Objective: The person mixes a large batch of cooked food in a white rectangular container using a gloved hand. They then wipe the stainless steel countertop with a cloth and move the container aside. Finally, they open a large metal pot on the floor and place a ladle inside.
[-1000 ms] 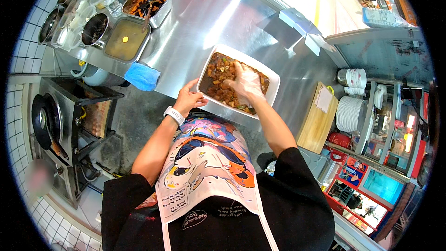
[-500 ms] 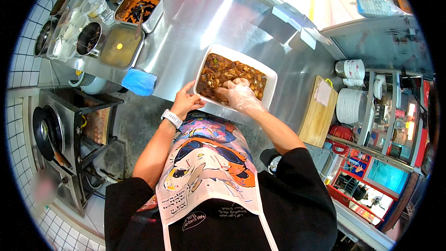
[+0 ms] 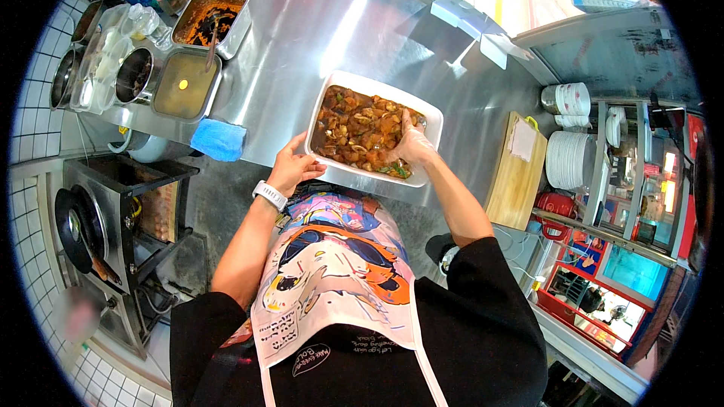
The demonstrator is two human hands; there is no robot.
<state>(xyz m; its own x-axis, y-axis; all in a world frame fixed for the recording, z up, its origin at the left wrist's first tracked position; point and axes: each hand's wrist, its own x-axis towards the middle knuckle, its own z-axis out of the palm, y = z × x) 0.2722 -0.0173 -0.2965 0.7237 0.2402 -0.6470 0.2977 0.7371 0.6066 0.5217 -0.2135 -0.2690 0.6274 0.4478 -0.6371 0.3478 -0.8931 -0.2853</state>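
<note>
Head view from above: my two hands at a white rectangular tray (image 3: pixel 388 93), set near the front edge of a steel counter (image 3: pixel 286 53), directly ahead of me. The tray holds glossy brown chopped food (image 3: pixel 358 124) with scattered green bits.

My right hand (image 3: pixel 411 143), thinly covered in clear film, reaches inside the right end of the tray. Its fingers point toward the far side and its thumb is set apart, nearer me; the palm faces the food and is hidden, so I cannot tell whether anything is grasped.

My left hand (image 3: pixel 290 168) is bare and relaxed, fingers parted and slightly bent, at the tray's near left corner — clenched on nothing; whether the fingers touch the rim I cannot tell. A pale watch (image 3: pixel 270 194) encircles that wrist.

To the left, a blue cloth (image 3: pixel 218 140) lies at the counter's edge, just beside a shallow metal pan (image 3: pixel 219 83). Beyond it stands a deeper metal pan (image 3: pixel 240 34) of orange-red and dark contents — a utensil handle (image 3: pixel 212 45) leans over its near side. To the right are a wooden board (image 3: pixel 515 181) and stacked white plates (image 3: pixel 569 160).
</note>
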